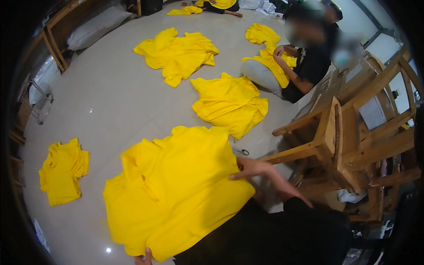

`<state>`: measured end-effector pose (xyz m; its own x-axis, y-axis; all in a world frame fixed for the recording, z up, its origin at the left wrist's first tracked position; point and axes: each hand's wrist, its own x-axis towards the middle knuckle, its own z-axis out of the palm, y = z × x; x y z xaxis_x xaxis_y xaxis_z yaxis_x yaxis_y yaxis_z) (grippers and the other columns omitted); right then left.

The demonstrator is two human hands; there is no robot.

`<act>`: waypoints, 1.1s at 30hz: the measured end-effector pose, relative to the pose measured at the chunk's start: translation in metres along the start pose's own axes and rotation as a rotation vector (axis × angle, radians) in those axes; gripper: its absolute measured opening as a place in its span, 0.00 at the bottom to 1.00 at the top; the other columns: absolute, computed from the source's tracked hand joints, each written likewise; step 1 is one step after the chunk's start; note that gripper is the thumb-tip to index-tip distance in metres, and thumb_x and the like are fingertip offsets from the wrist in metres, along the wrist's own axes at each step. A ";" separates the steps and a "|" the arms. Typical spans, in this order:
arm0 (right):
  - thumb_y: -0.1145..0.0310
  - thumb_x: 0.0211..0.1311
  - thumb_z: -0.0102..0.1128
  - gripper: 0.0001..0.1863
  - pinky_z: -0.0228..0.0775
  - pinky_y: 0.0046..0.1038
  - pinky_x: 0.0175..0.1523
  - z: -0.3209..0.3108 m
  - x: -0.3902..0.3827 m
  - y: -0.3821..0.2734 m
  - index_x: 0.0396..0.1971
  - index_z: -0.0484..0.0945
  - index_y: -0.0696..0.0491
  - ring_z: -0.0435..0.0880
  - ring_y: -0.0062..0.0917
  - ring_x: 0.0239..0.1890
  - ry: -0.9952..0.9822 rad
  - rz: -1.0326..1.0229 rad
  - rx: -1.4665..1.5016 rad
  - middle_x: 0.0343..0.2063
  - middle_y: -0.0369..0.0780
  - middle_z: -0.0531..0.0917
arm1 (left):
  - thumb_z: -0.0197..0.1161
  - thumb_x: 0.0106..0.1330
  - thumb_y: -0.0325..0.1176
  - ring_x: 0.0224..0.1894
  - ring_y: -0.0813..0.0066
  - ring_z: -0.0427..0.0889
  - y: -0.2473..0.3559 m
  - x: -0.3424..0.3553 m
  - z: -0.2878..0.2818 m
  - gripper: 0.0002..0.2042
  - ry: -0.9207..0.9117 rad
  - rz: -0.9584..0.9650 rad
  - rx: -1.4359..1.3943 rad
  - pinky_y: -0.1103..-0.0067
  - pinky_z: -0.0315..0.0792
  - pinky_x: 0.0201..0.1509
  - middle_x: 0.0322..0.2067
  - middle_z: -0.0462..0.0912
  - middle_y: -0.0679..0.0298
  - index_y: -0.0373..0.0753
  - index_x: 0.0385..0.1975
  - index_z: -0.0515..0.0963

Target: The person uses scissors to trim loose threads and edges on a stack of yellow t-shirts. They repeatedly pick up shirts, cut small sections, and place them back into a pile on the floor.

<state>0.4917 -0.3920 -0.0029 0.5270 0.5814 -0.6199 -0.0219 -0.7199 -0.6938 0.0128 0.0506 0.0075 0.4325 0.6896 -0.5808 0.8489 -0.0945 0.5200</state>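
A large yellow collared shirt [181, 176] lies spread in front of me, partly across my dark-clothed lap. My right hand [251, 168] grips its right edge, the thumb on top and most fingers hidden behind the cloth. At the bottom of the view, my left hand [144, 258] pinches the near left edge; only the thumb and a little of the hand show. The collar and front opening point toward the left. Just beyond my right hand, scissors [242, 151] rest on the floor, partly covered by the shirt.
A folded yellow shirt [65, 173] lies at the left. Ahead are a crumpled yellow shirt [229, 104] and a yellow clothing pile [176, 53]. A seated person [309, 66] handles yellow cloth at the far right. Wooden chairs [340, 141] crowd the right side; a white sack [99, 27] lies far left.
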 end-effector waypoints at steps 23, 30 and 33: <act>0.61 0.69 0.74 0.21 0.78 0.46 0.62 0.040 0.132 0.167 0.54 0.81 0.58 0.85 0.45 0.56 0.582 0.048 -0.417 0.55 0.53 0.86 | 0.64 0.82 0.29 0.47 0.60 0.89 0.198 0.131 0.072 0.10 0.266 0.649 -0.526 0.71 0.81 0.47 0.49 0.91 0.52 0.33 0.55 0.85; 0.61 0.71 0.74 0.20 0.79 0.45 0.59 0.034 0.105 0.148 0.53 0.81 0.58 0.86 0.41 0.53 0.616 0.068 -0.192 0.51 0.51 0.86 | 0.72 0.74 0.30 0.50 0.56 0.86 0.201 0.124 0.072 0.08 0.348 0.895 -0.276 0.67 0.80 0.56 0.46 0.90 0.57 0.34 0.48 0.88; 0.61 0.71 0.73 0.19 0.80 0.44 0.57 0.034 0.079 0.147 0.52 0.80 0.57 0.86 0.40 0.51 0.692 0.073 0.059 0.49 0.50 0.87 | 0.77 0.71 0.33 0.54 0.54 0.84 0.220 0.101 0.076 0.10 0.135 0.954 -0.229 0.64 0.78 0.63 0.46 0.89 0.57 0.36 0.46 0.88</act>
<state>0.5016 -0.4386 -0.1661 0.9421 0.1425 -0.3034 -0.1142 -0.7145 -0.6902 0.2665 0.0445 0.0155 0.8543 0.4741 0.2132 0.0773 -0.5214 0.8498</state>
